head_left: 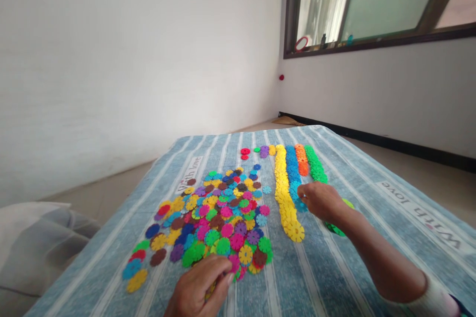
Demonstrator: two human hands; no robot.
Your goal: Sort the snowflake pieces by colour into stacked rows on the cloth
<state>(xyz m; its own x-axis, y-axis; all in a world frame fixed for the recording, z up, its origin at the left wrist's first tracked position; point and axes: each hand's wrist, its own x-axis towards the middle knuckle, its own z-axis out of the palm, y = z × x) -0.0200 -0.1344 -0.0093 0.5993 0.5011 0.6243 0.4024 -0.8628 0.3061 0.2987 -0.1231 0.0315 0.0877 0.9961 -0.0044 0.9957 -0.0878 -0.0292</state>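
A large loose pile of multicoloured plastic snowflake discs (211,223) covers the left half of a striped blue bedspread (372,198). My left hand (197,290) rests at the pile's near edge, fingers curled around a yellow disc (210,290) that is mostly hidden. My right hand (322,203) reaches over the sorted rows, its fingertips on the near end of a blue disc row (292,168). Beside that row lie a yellow row (283,193), an orange row (301,159) and a green row (316,163). A few green discs (335,229) show beneath my right wrist.
Small red discs (244,153) and purple discs (264,151) lie at the bedspread's far end. A grey cushion (33,252) sits at lower left. Beyond the bedspread are a tiled floor (427,183), white walls and a window (372,2) at upper right.
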